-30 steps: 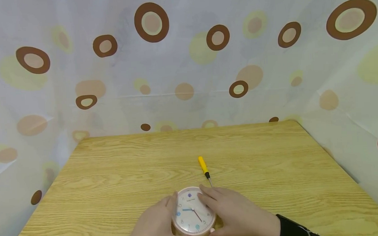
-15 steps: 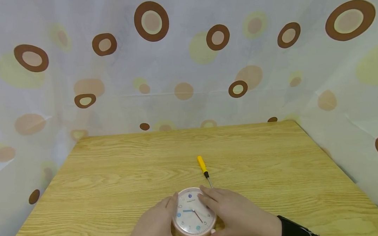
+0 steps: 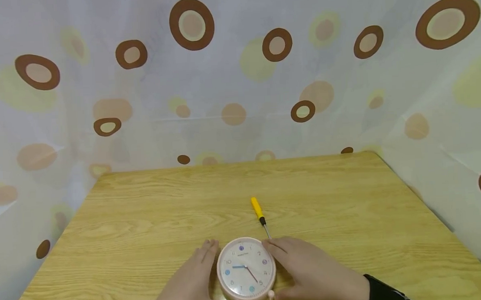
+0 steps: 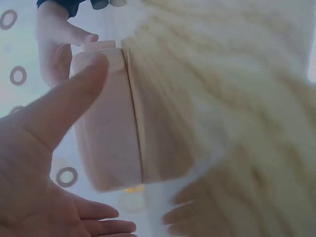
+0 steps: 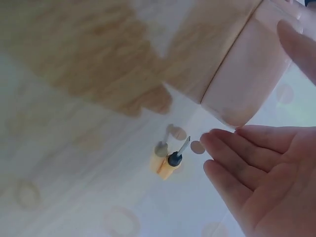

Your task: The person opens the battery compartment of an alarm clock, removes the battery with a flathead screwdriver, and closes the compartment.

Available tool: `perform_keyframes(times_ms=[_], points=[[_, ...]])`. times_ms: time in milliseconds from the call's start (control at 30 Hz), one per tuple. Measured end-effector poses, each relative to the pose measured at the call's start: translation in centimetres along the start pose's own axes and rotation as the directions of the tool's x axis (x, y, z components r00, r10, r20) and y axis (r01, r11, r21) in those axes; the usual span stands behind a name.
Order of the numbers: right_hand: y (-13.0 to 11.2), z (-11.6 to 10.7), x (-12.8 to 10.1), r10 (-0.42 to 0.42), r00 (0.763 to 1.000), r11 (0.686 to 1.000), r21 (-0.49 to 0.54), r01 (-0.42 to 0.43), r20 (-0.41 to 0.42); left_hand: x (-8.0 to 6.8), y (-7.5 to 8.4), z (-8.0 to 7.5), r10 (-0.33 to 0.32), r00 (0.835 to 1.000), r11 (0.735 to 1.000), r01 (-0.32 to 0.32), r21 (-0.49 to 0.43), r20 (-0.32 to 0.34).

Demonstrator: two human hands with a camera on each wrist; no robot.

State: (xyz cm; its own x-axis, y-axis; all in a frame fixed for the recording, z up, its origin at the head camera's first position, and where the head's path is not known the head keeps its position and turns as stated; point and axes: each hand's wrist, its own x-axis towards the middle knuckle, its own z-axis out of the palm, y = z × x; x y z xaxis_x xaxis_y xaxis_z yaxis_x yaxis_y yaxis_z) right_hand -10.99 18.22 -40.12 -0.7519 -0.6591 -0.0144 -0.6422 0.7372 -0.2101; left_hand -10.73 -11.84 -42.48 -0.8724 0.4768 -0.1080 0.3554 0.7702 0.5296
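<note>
A round pale pink alarm clock [image 3: 241, 279] lies face up on the table, its two small feet toward the front edge. To its left my left hand [image 3: 191, 277] is spread with straight fingers, a gap showing between them and the rim. My right hand [image 3: 306, 272] is beside the other side, its fingertips right at the rim. In the left wrist view the thumb overlaps the side of the clock [image 4: 111, 138]. The right wrist view has the palm facing the clock [image 5: 249, 64] with fingers extended.
Beyond the clock lies a screwdriver [image 3: 257, 207] with a yellow handle, its tip pointing toward the right hand. The wooden table [image 3: 146, 208] is enclosed by a white sheet [image 3: 221, 83] patterned with brown and yellow circles.
Both hands have drawn apart from the clock: the left moved left off its rim, the right's fingers slid off its face toward the right. The clock's feet are now exposed.
</note>
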Motion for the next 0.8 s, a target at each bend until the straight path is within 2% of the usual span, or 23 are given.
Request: perform_keyframes(times_ms=[167,367,500,600,667,800], points=[[0.2,-0.1,0.2,-0.050,0.998,0.998,-0.035,0.049,-0.036,0.4,-0.3,0.3,0.005,1.000,0.994,-0.004,-0.112,0.007],[0.3,-0.2,0.6,-0.076,0.996,0.996,-0.050,0.073,-0.051,0.7,-0.7,0.9,0.059,0.996,0.977,-0.072,-0.200,-0.069],[0.4,-0.3,0.7,-0.066,0.997,0.997,-0.040,0.065,-0.030,0.9,-1.0,1.0,0.070,0.995,0.966,-0.087,-0.243,-0.078],[0.4,-0.4,0.7,-0.070,0.997,0.997,-0.040,0.069,-0.024,0.9,-1.2,1.1,0.070,0.996,0.940,-0.086,-0.329,-0.060],[0.4,-0.4,0.7,-0.079,0.996,0.996,-0.043,0.077,-0.032,0.9,-1.3,1.1,0.065,0.997,0.909,-0.079,-0.409,-0.046],[0.5,-0.5,0.5,-0.090,0.995,0.996,-0.032,0.089,-0.051,0.7,-1.2,1.2,0.062,0.997,0.855,-0.079,-0.512,-0.050]])
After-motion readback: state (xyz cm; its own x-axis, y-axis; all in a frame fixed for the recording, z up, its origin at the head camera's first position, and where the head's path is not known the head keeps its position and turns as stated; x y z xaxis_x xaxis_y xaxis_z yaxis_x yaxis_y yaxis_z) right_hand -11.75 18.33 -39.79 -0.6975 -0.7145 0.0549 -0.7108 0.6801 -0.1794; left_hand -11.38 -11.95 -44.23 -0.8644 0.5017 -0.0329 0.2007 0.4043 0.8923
